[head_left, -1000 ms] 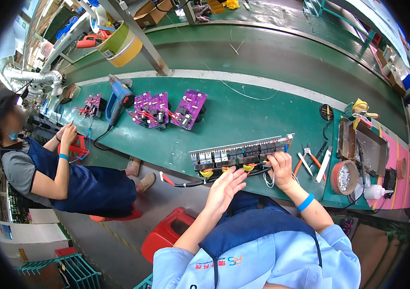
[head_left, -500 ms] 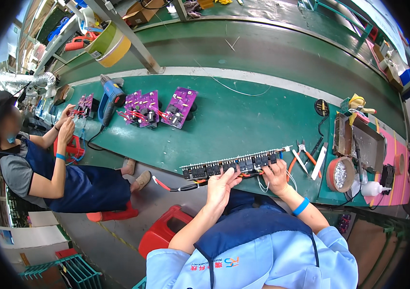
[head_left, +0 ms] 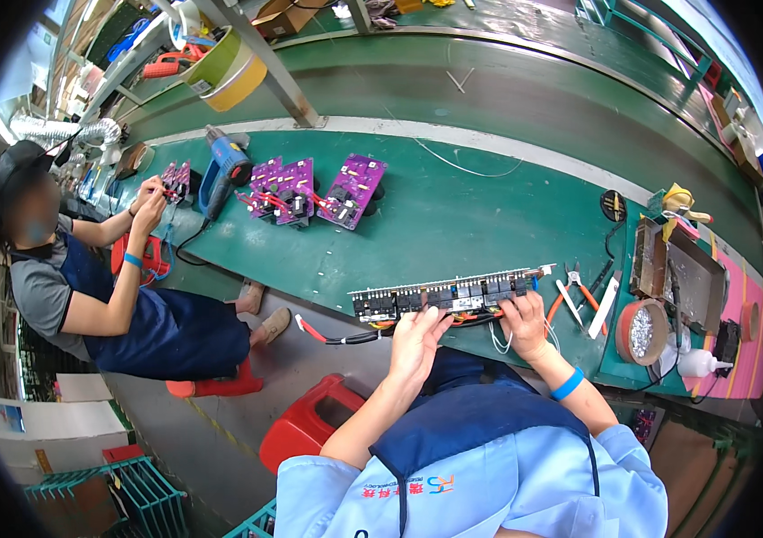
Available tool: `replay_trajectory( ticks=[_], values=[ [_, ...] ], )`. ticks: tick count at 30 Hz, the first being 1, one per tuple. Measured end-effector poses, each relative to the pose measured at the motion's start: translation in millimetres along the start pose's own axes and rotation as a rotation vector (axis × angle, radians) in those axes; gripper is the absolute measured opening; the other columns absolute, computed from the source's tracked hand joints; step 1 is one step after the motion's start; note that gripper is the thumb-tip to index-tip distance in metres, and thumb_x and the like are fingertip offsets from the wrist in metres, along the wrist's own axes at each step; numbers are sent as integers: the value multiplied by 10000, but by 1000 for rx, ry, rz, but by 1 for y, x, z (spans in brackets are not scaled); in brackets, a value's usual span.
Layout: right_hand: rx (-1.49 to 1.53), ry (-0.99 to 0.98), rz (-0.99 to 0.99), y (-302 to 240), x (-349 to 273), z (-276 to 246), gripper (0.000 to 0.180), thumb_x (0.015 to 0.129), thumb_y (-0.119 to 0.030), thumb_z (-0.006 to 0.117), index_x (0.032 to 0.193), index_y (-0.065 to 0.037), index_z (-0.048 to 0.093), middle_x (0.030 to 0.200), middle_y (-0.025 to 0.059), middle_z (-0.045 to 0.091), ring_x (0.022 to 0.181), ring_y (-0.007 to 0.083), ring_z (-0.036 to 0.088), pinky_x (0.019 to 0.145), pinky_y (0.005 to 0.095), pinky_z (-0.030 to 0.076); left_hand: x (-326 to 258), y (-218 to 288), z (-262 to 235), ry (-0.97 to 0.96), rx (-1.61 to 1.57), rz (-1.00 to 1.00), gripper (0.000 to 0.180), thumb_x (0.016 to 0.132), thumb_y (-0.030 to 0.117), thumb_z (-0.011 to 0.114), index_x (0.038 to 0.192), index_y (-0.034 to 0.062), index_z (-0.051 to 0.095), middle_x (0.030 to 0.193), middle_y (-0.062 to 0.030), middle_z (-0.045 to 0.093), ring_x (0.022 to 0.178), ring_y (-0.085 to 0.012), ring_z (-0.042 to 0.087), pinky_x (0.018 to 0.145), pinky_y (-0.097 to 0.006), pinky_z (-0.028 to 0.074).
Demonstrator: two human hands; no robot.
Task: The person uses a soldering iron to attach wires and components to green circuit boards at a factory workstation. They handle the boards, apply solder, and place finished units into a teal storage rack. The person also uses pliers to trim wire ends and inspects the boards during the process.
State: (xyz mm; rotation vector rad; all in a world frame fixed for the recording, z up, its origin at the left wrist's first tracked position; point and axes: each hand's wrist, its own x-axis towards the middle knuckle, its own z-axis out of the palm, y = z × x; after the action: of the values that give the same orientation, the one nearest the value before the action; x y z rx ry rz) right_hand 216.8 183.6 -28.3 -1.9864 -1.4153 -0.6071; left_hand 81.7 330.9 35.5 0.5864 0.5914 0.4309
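A long circuit board [head_left: 449, 294] with a row of black components stands tilted at the table's near edge. Along its lower side runs a bundle of black, red and orange wires [head_left: 345, 340], its loose end sticking out to the left. My left hand [head_left: 417, 339] is closed on the board's lower edge near its middle, thumb and fingers at the wires. My right hand [head_left: 525, 323] grips the board near its right end, with thin white wires [head_left: 500, 339] hanging beside it. Fingertips behind the board are hidden.
Orange-handled pliers [head_left: 589, 298] and a white strip lie right of the board, beside a round tub of small metal parts [head_left: 640, 330] and a metal tray [head_left: 700, 278]. Purple circuit boards [head_left: 353, 190] and a blue heat gun [head_left: 222, 170] lie far left. A co-worker [head_left: 85, 269] sits at left.
The board has tipped so that more of its component face shows. Both hands still hold it. The whole view has shifted slightly, and the co-worker's head and hands have moved a little.
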Motion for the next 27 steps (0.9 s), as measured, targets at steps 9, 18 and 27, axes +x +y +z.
replay_trajectory(
  ticks=[9, 18, 27],
  values=[
    [-3, -27, 14, -1, 5, -1, 463, 514, 7, 575, 967, -68, 508, 973, 88, 432, 920, 285, 411, 763, 422, 388, -19, 25, -11, 46, -64, 21, 176, 856, 89, 394, 975, -20, 463, 1070, -178, 502, 1042, -271, 478, 847, -382, 415],
    [-32, -10, -6, 0, 0, 0, 463, 521, 11, 576, 971, -80, 513, 995, 86, 440, 926, 286, 423, 759, 410, 391, -19, 24, -19, 18, -90, -3, 178, 856, 95, 393, 976, -16, 462, 1051, -171, 519, 1019, -262, 498, 847, -373, 413],
    [35, -86, 36, 4, 31, -5, 498, 529, 32, 560, 1020, -37, 510, 998, 97, 467, 951, 280, 448, 787, 382, 387, -9, 52, -24, 143, -46, 109, 335, 851, 104, 405, 1143, -55, 363, 1133, -222, 453, 1038, -296, 477, 820, -405, 435]
  ],
)
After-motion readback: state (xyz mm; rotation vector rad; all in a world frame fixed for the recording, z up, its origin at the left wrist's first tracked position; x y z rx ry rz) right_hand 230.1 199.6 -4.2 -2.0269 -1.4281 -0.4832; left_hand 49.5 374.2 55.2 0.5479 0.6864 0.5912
